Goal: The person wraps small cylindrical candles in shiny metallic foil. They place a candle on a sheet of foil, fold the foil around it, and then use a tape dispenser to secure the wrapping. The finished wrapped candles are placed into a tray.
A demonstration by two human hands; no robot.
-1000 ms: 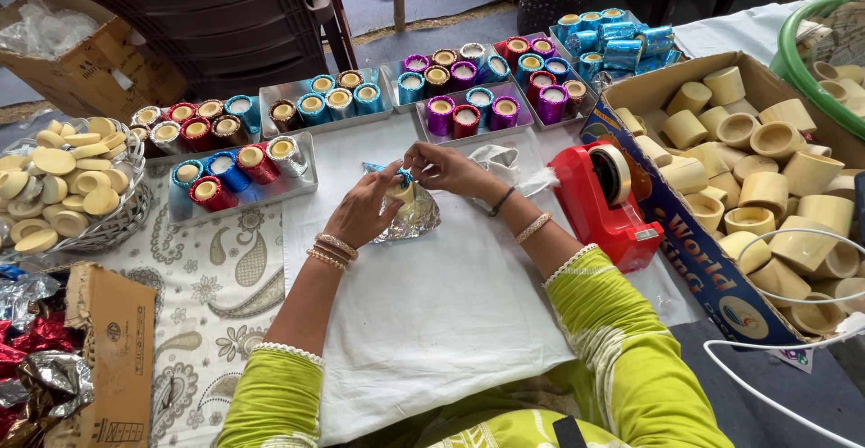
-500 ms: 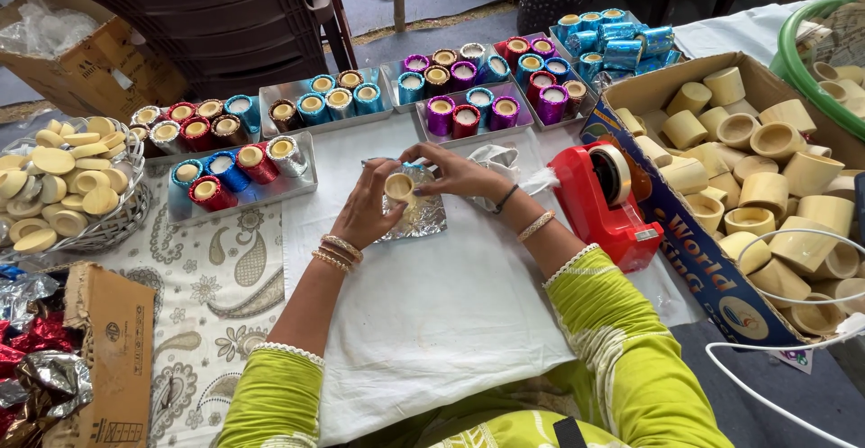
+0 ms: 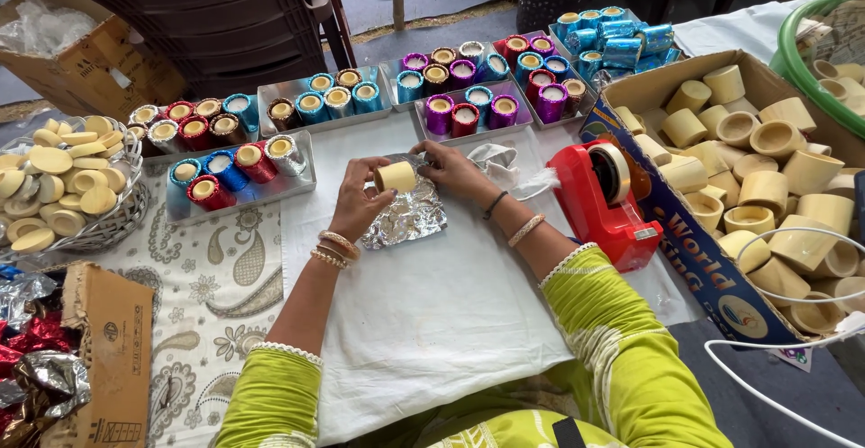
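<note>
Our left hand (image 3: 356, 203) and right hand (image 3: 450, 170) pinch a bare cup (image 3: 396, 176) between them, lying sideways above the silver foil (image 3: 410, 214). We judge the crinkled foil may tear or wrap crooked if the cup rolls off-centre.

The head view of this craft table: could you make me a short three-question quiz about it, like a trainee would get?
1. True or false: the left hand holds a bare cream cup over a sheet of silver foil.
2. What stands just right of the right hand? A) a kettle B) a red tape dispenser C) a stack of books
3. What fills the cardboard box at the right?

Key
1. True; the right hand touches it too.
2. B.
3. Bare cream cups, not yet wrapped in foil.
</note>
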